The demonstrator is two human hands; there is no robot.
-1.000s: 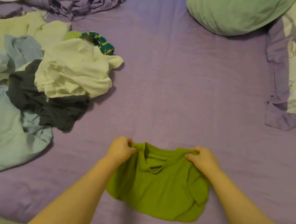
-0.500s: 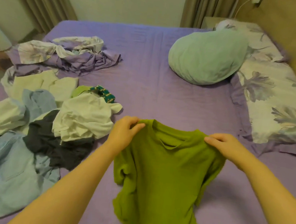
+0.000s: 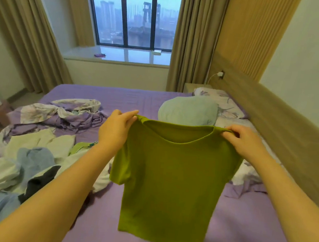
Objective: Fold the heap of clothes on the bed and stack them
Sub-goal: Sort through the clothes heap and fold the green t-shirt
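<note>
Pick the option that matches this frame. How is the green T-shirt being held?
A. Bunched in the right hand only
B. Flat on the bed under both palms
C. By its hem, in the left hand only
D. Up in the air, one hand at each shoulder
D: the left hand and right hand each pinch a shoulder of the green T-shirt, which hangs open above the bed.
</note>
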